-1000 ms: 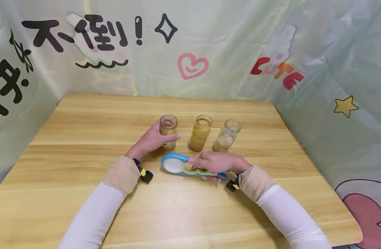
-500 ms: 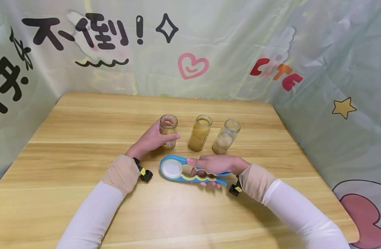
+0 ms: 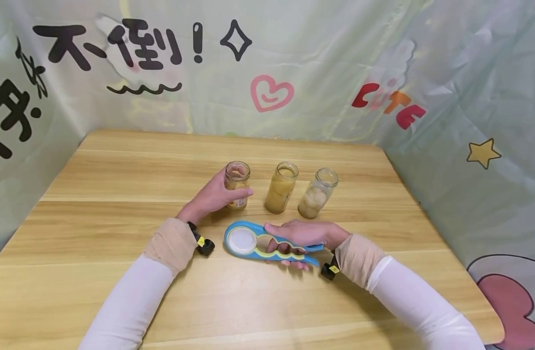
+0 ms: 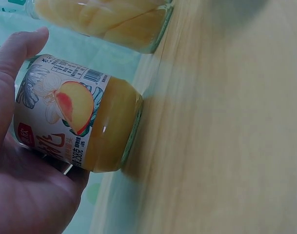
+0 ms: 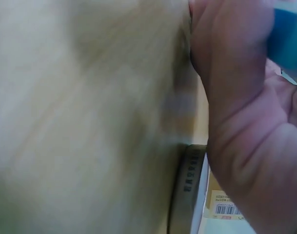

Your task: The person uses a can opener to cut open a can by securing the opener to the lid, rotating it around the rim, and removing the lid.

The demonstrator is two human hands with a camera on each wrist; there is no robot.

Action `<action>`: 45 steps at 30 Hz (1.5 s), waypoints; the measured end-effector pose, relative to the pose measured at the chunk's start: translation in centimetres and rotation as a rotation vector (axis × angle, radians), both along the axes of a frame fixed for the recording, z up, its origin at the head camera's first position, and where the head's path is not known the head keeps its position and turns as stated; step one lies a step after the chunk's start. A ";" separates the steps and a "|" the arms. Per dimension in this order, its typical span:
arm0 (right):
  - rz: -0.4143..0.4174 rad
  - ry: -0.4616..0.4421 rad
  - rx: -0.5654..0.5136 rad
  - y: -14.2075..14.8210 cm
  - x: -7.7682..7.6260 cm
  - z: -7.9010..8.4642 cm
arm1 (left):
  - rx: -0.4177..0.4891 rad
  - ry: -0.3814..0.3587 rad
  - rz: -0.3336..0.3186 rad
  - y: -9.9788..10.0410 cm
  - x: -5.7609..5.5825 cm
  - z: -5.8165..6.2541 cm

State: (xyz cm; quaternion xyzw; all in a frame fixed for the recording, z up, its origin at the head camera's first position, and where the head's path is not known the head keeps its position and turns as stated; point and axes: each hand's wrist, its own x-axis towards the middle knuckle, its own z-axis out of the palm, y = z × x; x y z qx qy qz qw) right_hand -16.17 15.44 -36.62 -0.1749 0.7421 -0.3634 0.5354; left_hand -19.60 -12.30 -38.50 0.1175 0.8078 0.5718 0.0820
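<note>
My left hand (image 3: 212, 194) grips a glass jar (image 3: 237, 198), its thumb across the front. The jar stands upright, lidless at the top; in the left wrist view its label shows a peach. My right hand (image 3: 300, 233) holds a blue jar opener (image 3: 243, 254) by its two handles, fingers curled beneath. A white disc (image 3: 241, 241) fills the opener's round end; whether it is a lid, I cannot tell. Two more open glass jars stand to the right: one with yellow contents (image 3: 281, 189), one with pale round pieces (image 3: 314, 197).
The wooden table (image 3: 131, 180) meets a printed cloth at its back and sides. Low in the right wrist view is a gold-edged piece with printed characters (image 5: 187, 187), beside a barcode label (image 5: 226, 208). Each wrist wears a small black camera.
My right hand and the jar opener have moved slightly toward me, away from the jars, and the opener's handles have tilted and spread apart. My left hand stays on its jar.
</note>
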 end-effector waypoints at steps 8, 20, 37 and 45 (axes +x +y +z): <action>-0.012 -0.080 -0.031 -0.1 0.0 -0.3 | 0.017 0.012 -0.003 0.1 -0.2 -0.2; 0.077 -0.114 -0.111 0.0 -0.3 -0.9 | 0.032 -0.002 -0.005 0.0 -0.2 -0.2; 0.060 -0.178 -0.073 -1.0 0.2 -1.0 | 0.043 -0.015 0.001 0.1 -0.2 -0.2; 0.002 -0.294 -0.129 -0.9 0.4 -0.9 | 0.051 -0.015 -0.003 0.1 -0.1 -0.2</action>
